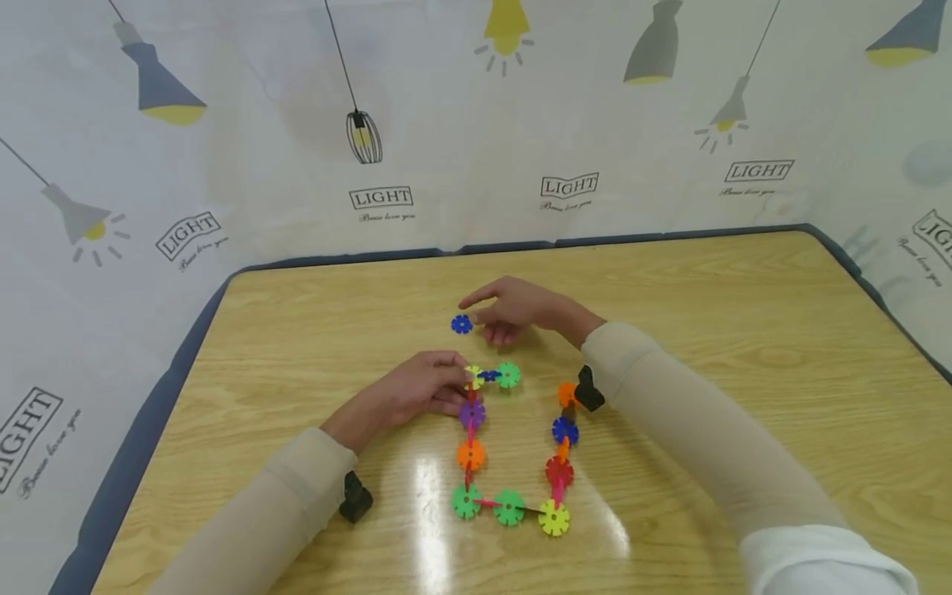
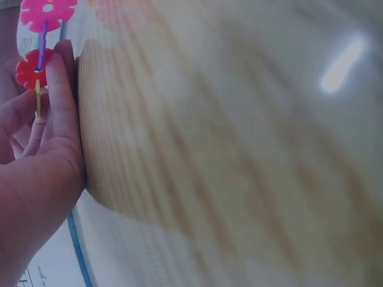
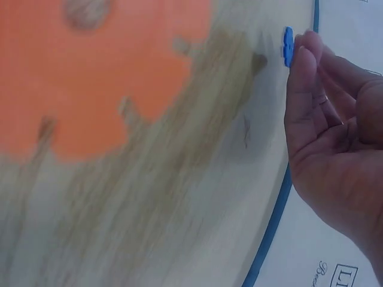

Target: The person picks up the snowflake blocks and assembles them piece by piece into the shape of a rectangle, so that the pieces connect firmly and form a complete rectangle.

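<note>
On the table lies a U-shaped chain of notched plastic discs in several colours, slotted together. At its upper left end my left hand (image 1: 427,384) pinches a yellow disc (image 1: 473,378), seen edge-on between thumb and fingers in the left wrist view. A red disc (image 2: 30,70) lies against those fingers. From there a blue disc (image 1: 489,376), edge-on, links to a green disc (image 1: 509,374). Farther back, my right hand (image 1: 513,307) is at a separate blue disc (image 1: 462,324). Its index finger is stretched out past the disc, the thumb right at its edge; the other fingers are curled.
Beside my right cuff the chain's other end has an orange disc (image 1: 568,393), which fills the corner of the right wrist view. Green discs (image 1: 509,507) and a yellow one form its near side. The wooden table (image 1: 706,330) meets a lamp-printed cloth (image 1: 461,124) behind.
</note>
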`<action>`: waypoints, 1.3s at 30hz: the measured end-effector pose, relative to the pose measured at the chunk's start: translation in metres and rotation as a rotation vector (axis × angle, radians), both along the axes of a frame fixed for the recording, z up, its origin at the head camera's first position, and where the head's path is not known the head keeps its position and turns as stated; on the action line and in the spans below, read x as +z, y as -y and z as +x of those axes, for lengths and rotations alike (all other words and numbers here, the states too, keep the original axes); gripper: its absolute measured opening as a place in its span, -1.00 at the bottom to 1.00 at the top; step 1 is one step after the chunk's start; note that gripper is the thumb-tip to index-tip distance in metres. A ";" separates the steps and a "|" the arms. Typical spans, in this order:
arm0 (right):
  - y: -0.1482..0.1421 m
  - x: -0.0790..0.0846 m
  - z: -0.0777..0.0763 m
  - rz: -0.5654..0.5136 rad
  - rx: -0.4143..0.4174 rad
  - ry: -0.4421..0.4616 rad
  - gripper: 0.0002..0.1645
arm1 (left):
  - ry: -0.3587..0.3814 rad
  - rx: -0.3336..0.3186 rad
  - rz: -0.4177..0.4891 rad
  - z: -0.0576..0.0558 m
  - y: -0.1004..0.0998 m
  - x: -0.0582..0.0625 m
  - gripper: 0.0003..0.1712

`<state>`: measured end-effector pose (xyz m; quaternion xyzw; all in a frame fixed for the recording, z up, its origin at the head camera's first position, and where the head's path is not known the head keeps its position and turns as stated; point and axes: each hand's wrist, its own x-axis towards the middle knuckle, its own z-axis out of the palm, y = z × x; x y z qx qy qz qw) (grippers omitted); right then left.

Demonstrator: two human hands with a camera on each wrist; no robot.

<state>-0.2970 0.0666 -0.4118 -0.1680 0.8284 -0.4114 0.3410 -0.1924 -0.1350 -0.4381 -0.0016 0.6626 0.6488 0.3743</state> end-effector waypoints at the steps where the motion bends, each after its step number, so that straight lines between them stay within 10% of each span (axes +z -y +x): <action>1: 0.003 0.000 0.000 0.004 0.000 -0.001 -0.53 | -0.001 0.001 0.001 0.000 0.000 0.001 -0.94; 23: 0.016 0.006 0.005 0.335 0.106 -0.158 -0.64 | 0.000 0.007 0.026 -0.001 -0.002 0.003 -0.97; 39: -0.031 0.011 0.032 0.216 0.127 -0.172 -0.81 | -0.002 -0.002 0.026 0.000 0.000 0.000 -0.94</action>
